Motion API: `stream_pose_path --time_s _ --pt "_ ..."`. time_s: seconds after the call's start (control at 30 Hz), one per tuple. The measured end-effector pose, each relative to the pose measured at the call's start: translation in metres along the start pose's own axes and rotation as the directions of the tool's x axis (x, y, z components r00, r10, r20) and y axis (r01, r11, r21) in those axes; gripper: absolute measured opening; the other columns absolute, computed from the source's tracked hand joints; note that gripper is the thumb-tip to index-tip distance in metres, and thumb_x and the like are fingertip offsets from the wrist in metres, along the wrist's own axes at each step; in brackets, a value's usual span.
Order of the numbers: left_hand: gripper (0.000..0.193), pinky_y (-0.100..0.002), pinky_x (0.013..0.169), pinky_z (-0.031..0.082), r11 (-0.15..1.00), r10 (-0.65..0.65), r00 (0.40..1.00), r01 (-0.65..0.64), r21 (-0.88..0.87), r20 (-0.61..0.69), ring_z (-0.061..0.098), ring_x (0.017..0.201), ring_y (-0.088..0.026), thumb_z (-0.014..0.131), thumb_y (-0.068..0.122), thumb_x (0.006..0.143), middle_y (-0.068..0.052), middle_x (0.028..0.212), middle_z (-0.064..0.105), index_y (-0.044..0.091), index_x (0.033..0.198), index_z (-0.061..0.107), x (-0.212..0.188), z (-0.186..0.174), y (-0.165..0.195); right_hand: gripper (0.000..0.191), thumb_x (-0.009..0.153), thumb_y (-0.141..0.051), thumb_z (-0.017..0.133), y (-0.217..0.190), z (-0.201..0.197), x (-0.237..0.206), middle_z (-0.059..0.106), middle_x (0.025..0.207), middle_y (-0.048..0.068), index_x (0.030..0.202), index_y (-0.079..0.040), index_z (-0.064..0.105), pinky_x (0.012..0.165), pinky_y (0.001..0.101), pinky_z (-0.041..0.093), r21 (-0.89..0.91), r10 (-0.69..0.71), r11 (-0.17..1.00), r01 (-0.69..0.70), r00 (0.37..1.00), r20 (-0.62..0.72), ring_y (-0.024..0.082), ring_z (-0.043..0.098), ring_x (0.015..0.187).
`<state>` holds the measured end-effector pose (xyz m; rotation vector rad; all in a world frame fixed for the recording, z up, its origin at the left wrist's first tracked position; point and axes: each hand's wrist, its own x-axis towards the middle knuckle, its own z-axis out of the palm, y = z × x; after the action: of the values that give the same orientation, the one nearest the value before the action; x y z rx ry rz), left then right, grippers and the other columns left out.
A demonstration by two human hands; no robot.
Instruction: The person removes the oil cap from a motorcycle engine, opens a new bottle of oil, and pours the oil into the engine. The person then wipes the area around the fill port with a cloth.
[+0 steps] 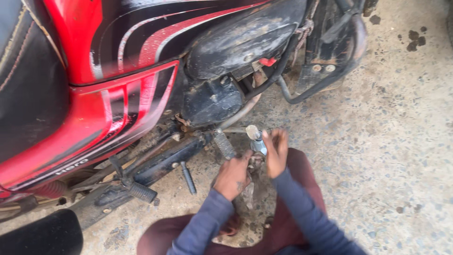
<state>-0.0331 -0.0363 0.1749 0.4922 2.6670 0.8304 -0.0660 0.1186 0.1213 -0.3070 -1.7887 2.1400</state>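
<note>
Down low beside the red and black motorcycle [108, 85], both hands are in under the engine. The right hand [276, 152] is closed around a small silvery metal part [256, 140], gripping it just beside the ribbed footpeg [223, 144]. The left hand [232, 175] sits right below the peg, fingers curled, and it looks to be pressing on something there, though the blur leaves what it grips unclear. Dark blue sleeves [302, 212] run back toward the camera over maroon trousers. Gritty concrete ground [391, 141] lies underneath, with dark oil spots at the far right.
</note>
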Motion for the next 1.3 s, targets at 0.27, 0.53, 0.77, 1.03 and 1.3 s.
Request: stream_pose_path --time_s 0.27,0.53,0.77,1.03,1.3 --pt "0.054 -0.057 0.070 0.057 0.961 -0.214 0.965 0.236 0.142 -0.151 0.071 0.083 -0.044 0.070 0.005 0.081 -0.022 0.086 0.073 0.008 0.133 0.055 -0.031 -0.033 0.003 0.060 0.080 -0.047 0.088 -0.042 0.112 0.118 0.065 0.100 0.007 0.117 -0.005 0.065 0.084 0.0444 0.043 -0.649 -0.444 0.496 0.577 0.811 0.382 0.028 0.059 0.093" --pt "0.067 -0.056 0.071 0.057 0.958 -0.272 0.929 0.286 0.019 -0.250 0.072 0.083 -0.045 0.075 0.011 0.074 -0.024 0.089 0.073 0.007 0.137 0.051 -0.015 -0.061 0.004 0.039 0.088 -0.044 0.086 -0.048 0.127 0.128 0.069 0.098 0.007 0.094 -0.008 0.073 0.081 0.0445 0.043 -0.681 -0.577 0.292 0.671 0.692 0.434 0.029 0.059 0.094" --pt "0.043 -0.043 0.082 0.060 0.731 -0.383 0.864 0.068 -0.679 -0.326 0.076 0.089 -0.030 0.076 0.013 0.089 -0.015 0.101 0.079 0.004 0.128 0.063 0.014 -0.034 -0.019 0.032 0.099 -0.024 0.075 -0.070 0.079 0.084 0.062 0.114 0.005 0.126 -0.007 0.068 0.087 0.0310 0.050 -0.339 -0.580 0.720 0.605 0.793 0.185 0.015 0.058 0.098" --pt "0.037 -0.029 0.085 0.060 -0.044 -0.131 0.969 -0.216 -0.975 -0.209 0.069 0.097 -0.012 0.078 0.008 0.091 -0.004 0.113 0.073 0.001 0.125 0.066 0.028 0.007 -0.028 0.037 0.100 -0.013 0.067 0.008 0.019 -0.028 0.067 0.123 0.010 0.135 -0.002 0.061 0.084 0.0269 0.057 0.366 0.059 0.923 -0.116 0.985 0.163 0.015 0.066 0.104" --pt "0.047 -0.028 0.093 0.062 0.338 -0.114 0.919 -0.321 -0.885 -0.377 0.071 0.107 -0.013 0.082 0.005 0.081 -0.005 0.118 0.070 -0.001 0.122 0.061 0.033 0.016 -0.039 0.034 0.092 0.014 0.063 0.011 0.011 -0.036 0.059 0.106 0.011 0.125 0.005 0.062 0.085 0.0326 0.050 -0.340 -0.422 0.803 0.490 0.870 0.256 0.020 0.059 0.095"
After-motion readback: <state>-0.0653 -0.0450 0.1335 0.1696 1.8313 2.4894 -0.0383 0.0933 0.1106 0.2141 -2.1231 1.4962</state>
